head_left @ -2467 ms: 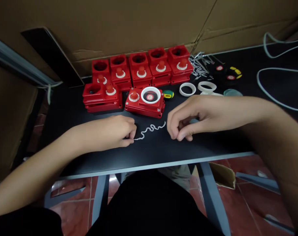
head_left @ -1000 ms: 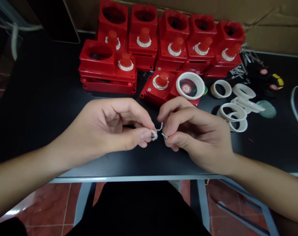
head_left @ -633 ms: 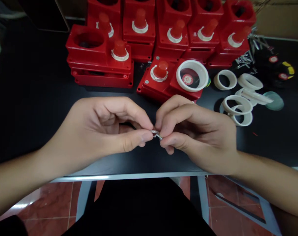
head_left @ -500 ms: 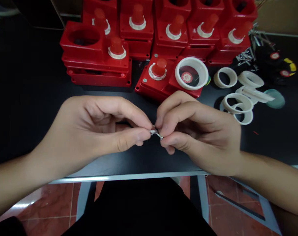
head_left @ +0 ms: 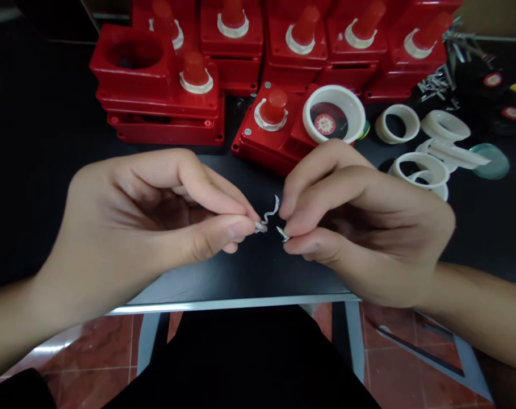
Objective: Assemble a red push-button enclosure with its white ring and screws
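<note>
Left hand (head_left: 151,216): fingers (head_left: 223,199) pinching crinkled whitish string-like strip (head_left: 261,227), loose end curling far. Right hand (head_left: 368,227) pinching small silver metal screw (head_left: 282,233), threaded tip pointing left, apart from strip. Both above smooth black worktop (head_left: 240,278); straight pale edge (head_left: 240,304) near, glossy red plastic box (head_left: 261,142) just far.

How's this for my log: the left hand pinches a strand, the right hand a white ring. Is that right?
One thing is wrong: the right hand pinches a screw, as the head view shows. The left hand does pinch a strand.
</note>
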The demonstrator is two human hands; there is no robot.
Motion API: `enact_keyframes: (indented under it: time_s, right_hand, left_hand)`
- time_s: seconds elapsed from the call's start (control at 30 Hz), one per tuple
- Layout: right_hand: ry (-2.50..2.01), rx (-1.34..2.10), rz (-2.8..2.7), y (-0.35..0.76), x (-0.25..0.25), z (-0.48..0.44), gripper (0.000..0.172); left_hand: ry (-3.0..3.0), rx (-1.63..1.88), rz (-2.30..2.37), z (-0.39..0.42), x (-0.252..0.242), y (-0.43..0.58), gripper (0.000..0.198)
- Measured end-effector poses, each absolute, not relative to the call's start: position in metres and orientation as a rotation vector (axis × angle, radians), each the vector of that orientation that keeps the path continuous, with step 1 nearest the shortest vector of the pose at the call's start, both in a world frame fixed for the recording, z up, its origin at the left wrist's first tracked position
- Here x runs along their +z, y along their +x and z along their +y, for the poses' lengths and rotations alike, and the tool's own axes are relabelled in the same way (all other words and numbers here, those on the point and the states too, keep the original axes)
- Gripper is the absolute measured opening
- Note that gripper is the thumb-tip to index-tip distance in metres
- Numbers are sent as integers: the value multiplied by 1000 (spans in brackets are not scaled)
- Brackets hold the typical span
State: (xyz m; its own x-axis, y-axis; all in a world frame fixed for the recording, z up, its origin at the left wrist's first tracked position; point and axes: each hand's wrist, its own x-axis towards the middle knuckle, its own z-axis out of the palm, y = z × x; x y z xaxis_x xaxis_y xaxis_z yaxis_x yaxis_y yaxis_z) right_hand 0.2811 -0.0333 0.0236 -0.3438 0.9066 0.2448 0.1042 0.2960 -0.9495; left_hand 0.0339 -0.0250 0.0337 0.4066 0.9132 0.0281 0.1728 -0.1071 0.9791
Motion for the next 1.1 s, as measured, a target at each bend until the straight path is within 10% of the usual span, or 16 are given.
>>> enact_keyframes:
  time_s: [1.1]
  right_hand:
    - [-797, 1064, -1896, 286, 12, -31, 8]
  left_hand:
    - [1336, 871, 945, -24, 34, 37, 28]
